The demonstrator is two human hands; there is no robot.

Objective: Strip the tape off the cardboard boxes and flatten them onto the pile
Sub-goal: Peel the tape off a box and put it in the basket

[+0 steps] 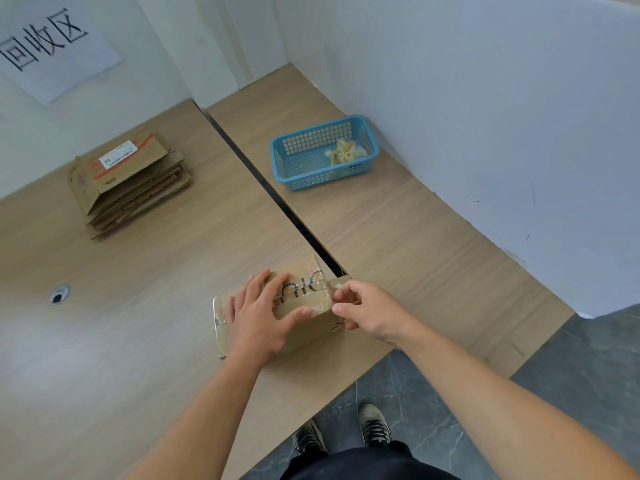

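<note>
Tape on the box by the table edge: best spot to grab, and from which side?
Pinch the tape at its lifted end, at the right end of the box, coming from the right. The strip runs lengthwise over the top, so that end probably peels along it; the right hand pinches there. The left hand lies flat on top, pinning the box.

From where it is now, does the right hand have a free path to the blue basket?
Probably yes: only bare tabletop lies between the right hand and the open-topped blue basket. For now the hand pinches tape at the end of the box.
</note>
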